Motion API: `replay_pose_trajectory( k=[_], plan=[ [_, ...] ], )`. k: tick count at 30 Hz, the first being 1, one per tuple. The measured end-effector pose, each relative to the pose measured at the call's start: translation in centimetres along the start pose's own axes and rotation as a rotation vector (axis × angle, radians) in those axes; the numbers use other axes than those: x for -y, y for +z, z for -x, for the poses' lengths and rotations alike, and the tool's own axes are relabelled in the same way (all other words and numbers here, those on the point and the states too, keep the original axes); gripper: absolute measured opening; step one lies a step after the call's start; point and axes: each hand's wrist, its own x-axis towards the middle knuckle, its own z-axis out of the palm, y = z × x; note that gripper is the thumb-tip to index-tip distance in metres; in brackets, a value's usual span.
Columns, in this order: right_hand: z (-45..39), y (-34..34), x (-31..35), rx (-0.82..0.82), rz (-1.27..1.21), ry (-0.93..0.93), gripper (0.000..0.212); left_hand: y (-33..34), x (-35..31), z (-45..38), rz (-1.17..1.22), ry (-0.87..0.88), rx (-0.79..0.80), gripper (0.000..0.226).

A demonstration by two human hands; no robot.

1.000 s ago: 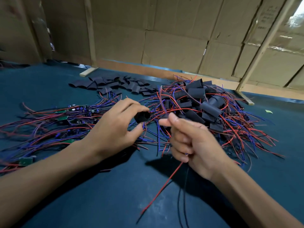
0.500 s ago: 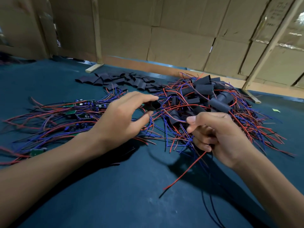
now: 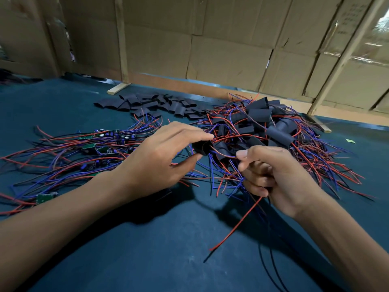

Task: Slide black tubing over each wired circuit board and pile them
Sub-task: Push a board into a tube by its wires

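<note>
On teal table point(image 3: 168, 249) before cardboard wall point(image 3: 221, 49), left hand point(image 3: 160, 157) pinching black tubing point(image 3: 202, 146), right hand point(image 3: 277, 178) gripping wires point(image 3: 235, 224).

Surface point(image 3: 147, 249): dark teal cloth-like covering, spreading across the whole foreground.
Cardboard boxes point(image 3: 229, 60): standing stacked as a wall along the far edge of the surface.
Wooden posts: one point(image 3: 121, 39) rising upright at the left, one point(image 3: 345, 53) leaning at the right, each resting on a small wooden foot point(image 3: 117, 88).
Green scrap point(image 3: 350, 141): a small piece lying alone at the right of the surface.
</note>
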Motion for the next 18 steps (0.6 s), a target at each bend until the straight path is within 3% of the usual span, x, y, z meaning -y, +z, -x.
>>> replay_pose_trajectory(
  k=[7,13,18],
  plan=[
    [0.2,1.0,-0.6,0.164,0.067,0.028,0.04,0.3,-0.7,-0.3,-0.071,0.154,0.026,0.022],
    [0.0,1.6,-0.8,0.255,-0.413,0.047,0.083,0.1,-0.4,-0.4,-0.141,0.105,-0.045,0.015],
    [0.1,1.1,-0.8,0.272,-0.376,0.209,0.048,-0.4,0.1,-0.4,-0.121,-0.017,-0.164,0.017]
  ],
)
